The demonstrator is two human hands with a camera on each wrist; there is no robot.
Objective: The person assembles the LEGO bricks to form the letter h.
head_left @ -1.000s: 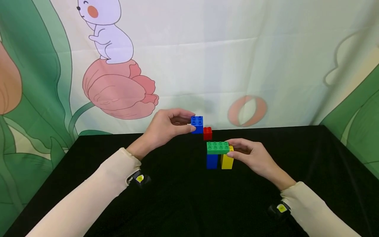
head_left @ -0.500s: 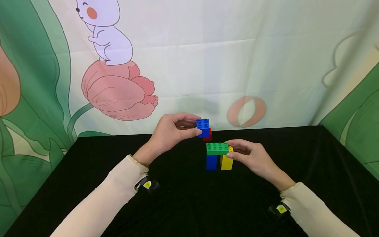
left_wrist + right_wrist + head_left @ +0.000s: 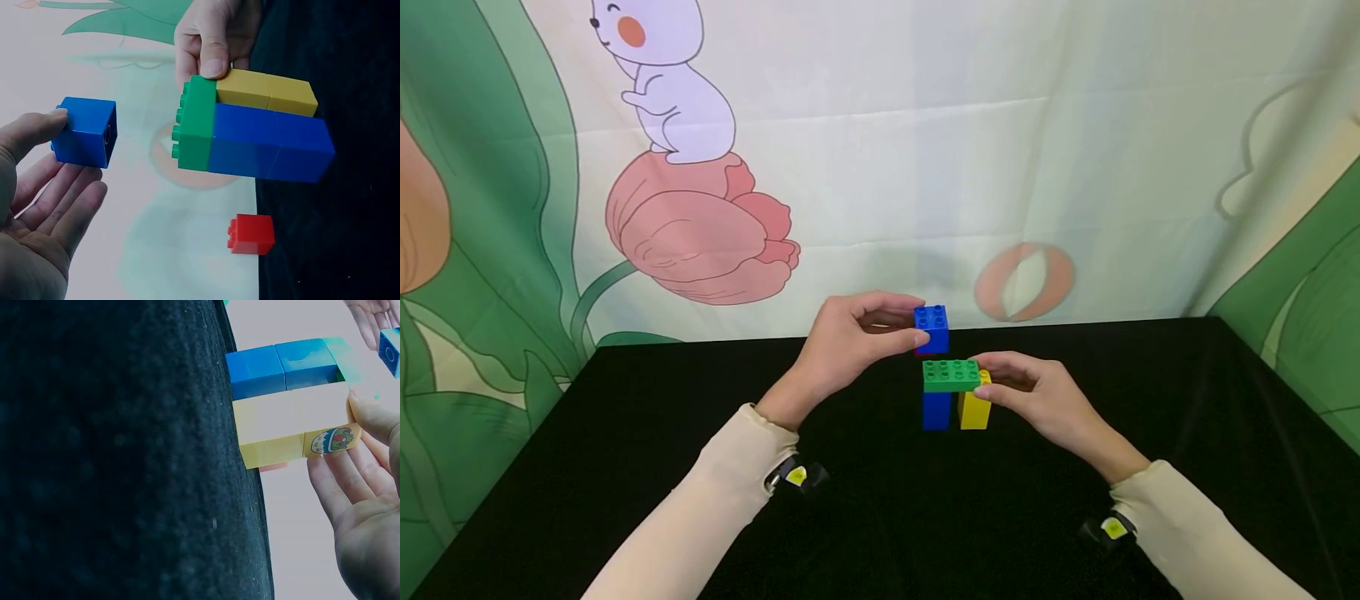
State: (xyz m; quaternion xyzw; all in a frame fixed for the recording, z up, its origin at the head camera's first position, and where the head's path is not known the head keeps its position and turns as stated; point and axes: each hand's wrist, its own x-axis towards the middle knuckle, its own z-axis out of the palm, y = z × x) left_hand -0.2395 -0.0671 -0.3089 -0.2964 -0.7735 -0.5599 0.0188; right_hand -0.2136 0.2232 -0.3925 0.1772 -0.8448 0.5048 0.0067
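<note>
My left hand (image 3: 853,346) pinches a blue four-stud toy brick (image 3: 936,340) between thumb and fingers. The brick is in the air, apart from the structure and up and behind it in the head view. That structure has a green eight-stud brick (image 3: 951,381) lying across a blue column (image 3: 936,412) and a yellow column (image 3: 974,413). Each column is two stacked bricks, with a gap between them. My right hand (image 3: 1052,400) grips its upper right end, thumb at the top yellow brick (image 3: 328,409), which bears a printed picture. The held brick's hollow underside (image 3: 110,134) faces the structure.
A small red brick (image 3: 253,234) stands on the black cloth-covered table (image 3: 865,500) behind the structure, nearly hidden by the held blue brick in the head view. A printed curtain (image 3: 865,167) hangs along the table's back edge.
My left hand has carried the blue brick rightward and slightly nearer, so it now covers most of the red brick in the head view. The right hand and the structure stay put.
</note>
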